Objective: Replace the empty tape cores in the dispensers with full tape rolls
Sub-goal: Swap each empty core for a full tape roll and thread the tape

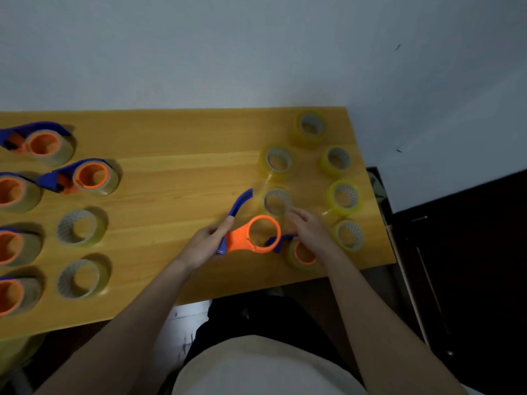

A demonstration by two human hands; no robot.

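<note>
My left hand (pixel 205 245) grips an orange and blue tape dispenser (pixel 242 238) by its blue handle, held just above the wooden table (pixel 176 172). Its orange hub ring (pixel 264 233) carries no roll. My right hand (pixel 308 232) hovers just right of the ring, fingers loosely curved and holding nothing that I can see, with fingertips close to a yellow tape roll (pixel 276 201). Partly under this hand lies a second dispenser (pixel 302 253) with a roll on its hub.
Several yellow full rolls (pixel 343 198) stand at the table's right end. Several loaded dispensers (pixel 91 176) line the left side, with two loose rolls (pixel 80 228) beside them. A dark cabinet (pixel 456 252) stands to the right of the table.
</note>
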